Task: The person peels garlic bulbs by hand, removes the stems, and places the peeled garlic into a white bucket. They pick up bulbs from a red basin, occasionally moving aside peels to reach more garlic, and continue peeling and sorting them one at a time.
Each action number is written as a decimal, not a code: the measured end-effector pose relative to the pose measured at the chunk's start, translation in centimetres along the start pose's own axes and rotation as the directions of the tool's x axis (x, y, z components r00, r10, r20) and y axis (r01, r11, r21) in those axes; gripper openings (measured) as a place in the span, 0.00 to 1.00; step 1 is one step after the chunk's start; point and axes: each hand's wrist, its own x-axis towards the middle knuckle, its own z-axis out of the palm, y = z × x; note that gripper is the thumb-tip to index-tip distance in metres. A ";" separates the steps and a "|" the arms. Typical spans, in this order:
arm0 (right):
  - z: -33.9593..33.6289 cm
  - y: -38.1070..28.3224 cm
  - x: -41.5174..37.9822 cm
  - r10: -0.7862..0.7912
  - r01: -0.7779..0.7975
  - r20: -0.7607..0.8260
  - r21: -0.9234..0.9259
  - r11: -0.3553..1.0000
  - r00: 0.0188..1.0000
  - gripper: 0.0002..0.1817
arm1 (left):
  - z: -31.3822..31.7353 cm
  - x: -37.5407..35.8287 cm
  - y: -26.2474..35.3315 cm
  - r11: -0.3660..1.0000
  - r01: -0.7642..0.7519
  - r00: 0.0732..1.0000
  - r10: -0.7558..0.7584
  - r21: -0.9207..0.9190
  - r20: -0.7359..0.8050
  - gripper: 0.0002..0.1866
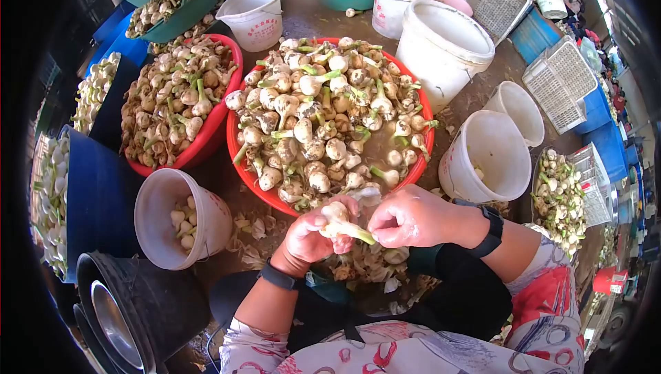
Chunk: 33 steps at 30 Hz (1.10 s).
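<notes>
My left hand (311,236) is closed around a garlic bulb (337,217), whose green stem (359,233) points right. At the stem's tip, my right hand (413,217) is in a closed pinch; what its fingers hold, if anything, is hidden. A pale strip of garlic skin (367,197) shows just beyond the hands. In front of them stands a red basin (237,171) heaped with unpeeled garlic bulbs (313,122), some in brownish water. Loose skins and garlic scraps (365,271) lie below my hands, by my lap.
Left of me are a white bucket (144,219) with peeled cloves, a black bucket (155,305) and a second red basin (220,122) of garlic. White buckets (447,47) stand beyond and to the right. Plastic crates (561,85) and a garlic pile (558,198) lie far right.
</notes>
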 end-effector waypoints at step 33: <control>0.1 4.5 0.9 -0.108 -0.235 -0.779 -0.314 0.920 0.617 0.07 | 2.5 -0.4 -0.7 0.929 -0.212 0.959 0.258 0.302 -0.119 0.29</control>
